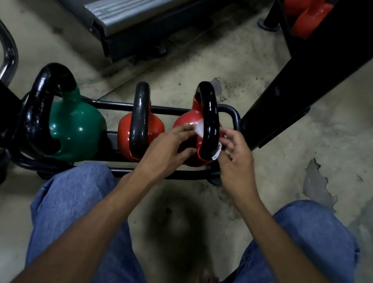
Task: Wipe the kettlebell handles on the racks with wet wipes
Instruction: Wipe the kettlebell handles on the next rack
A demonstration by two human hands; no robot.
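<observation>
Three kettlebells stand in a low black rack: a green one at the left, a small red one in the middle, a red one at the right. Each has a glossy black handle. A white wet wipe passes under the right kettlebell's handle. My left hand pinches the wipe's end on the handle's left side. My right hand holds the wipe's other end low on the right side, fingers curled by the handle's base.
A treadmill deck lies beyond the rack. A black slanted frame post rises at the right, with more red kettlebells behind it. A chrome tube curves at the left. My knees in blue jeans flank bare concrete floor.
</observation>
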